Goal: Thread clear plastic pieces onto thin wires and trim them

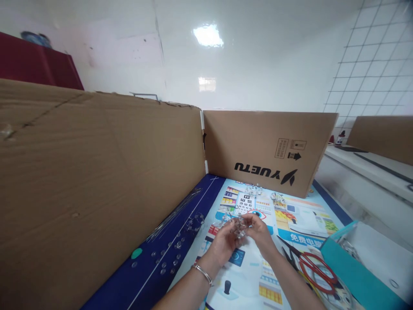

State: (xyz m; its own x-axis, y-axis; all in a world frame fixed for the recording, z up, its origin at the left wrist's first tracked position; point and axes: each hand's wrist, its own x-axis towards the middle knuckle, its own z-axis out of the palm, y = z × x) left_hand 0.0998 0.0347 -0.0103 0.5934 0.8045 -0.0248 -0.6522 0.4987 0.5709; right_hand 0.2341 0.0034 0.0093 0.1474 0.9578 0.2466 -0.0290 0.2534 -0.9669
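A cluster of clear beads (239,227) is held between my two hands above the printed mat. My left hand (223,244), with a silver bangle at the wrist, cups it from the left, fingers curled. From the other side my right hand (259,234) pinches it between thumb and fingers. Any thread or wire in the cluster is too fine to make out. Beyond the hands lie two similar clear bead clusters, one at the back (253,190) and one further right (278,198). Another clear cluster (195,221) rests on the dark blue strip to the left.
Loose clear beads (163,265) and a green disc (136,253) lie at left, near thin wires (176,214). Red-handled scissors (318,272) and a teal box (361,275) with clear pieces are at right. Cardboard panels stand left (106,172) and behind (251,137).
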